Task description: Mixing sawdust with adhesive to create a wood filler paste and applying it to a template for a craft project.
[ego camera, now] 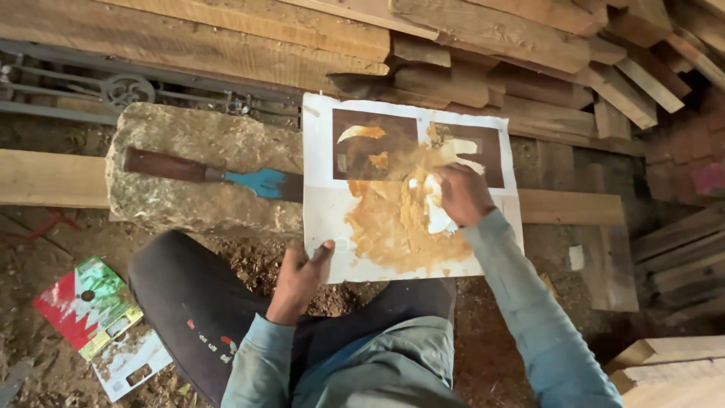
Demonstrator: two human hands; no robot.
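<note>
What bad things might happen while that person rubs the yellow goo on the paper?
The paper sheet is pinned only at one corner by the left hand, so the rubbing right hand might crease or tear it. The yellow-brown paste reaches close to the sheet's lower edge and could smear onto the person's dark trousers. The chisel lies on the stone block with its blade under the paper; a bump might nick a finger.

A blue-bladed chisel (219,176) lies on a stone block (189,136) below stacked planks (483,38).
</note>
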